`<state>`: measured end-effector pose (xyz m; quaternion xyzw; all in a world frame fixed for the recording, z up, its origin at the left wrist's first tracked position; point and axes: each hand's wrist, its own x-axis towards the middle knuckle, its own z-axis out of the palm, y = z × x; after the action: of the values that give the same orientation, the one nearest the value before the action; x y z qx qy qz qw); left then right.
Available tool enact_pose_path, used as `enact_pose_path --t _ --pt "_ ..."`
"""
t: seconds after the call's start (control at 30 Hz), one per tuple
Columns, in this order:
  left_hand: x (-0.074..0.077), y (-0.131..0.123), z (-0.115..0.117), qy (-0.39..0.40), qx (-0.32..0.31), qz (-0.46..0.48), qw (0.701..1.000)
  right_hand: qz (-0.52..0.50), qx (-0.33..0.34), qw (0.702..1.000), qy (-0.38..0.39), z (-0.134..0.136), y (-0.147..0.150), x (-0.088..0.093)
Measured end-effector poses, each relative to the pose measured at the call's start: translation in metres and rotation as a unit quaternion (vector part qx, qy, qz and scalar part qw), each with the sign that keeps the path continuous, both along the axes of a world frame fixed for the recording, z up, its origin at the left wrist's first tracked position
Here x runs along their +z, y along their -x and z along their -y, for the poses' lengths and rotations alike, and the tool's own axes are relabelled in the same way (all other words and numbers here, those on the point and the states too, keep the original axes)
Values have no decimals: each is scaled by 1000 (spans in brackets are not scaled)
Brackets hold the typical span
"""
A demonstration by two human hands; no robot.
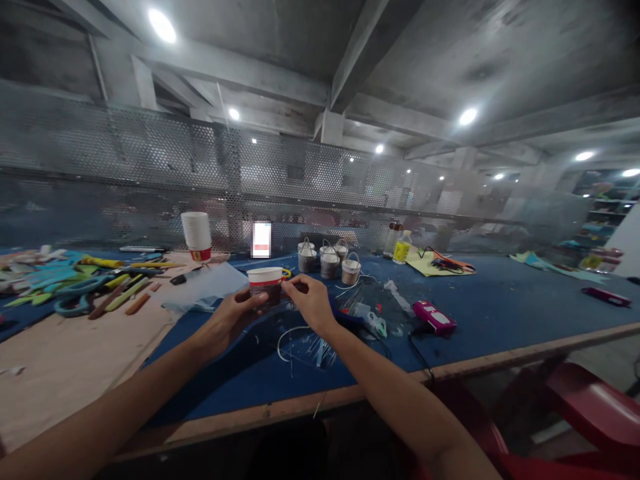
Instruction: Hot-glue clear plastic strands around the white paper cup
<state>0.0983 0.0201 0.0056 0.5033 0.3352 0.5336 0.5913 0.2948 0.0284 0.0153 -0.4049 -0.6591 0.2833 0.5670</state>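
Observation:
A paper cup (266, 277) with a white rim, a red band and a dark lower part is held above the blue tabletop (210, 373). My left hand (239, 312) wraps round its left side and front. The fingers of my right hand (309, 297) are pinched together at the cup's right edge, by a small red bit; what lies between them is too small to make out. Just behind the cup shows a yellow ring-shaped piece (287, 273). Beyond my hands stand several small cups with looped handles (329, 263).
At the back left stands a stack of paper cups (197, 233). Blue-handled scissors (83, 297), markers and paper scraps lie at the left. A yellow-labelled bottle (401, 249) and a magenta device (434, 318) with a cord are to the right. A perforated metal screen (300, 173) runs behind.

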Motion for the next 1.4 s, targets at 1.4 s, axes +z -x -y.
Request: enact_pose_path --t 1.4 --pt "4 0 4 17 -43 39 998 11 30 999 30 -12 -3 -4"
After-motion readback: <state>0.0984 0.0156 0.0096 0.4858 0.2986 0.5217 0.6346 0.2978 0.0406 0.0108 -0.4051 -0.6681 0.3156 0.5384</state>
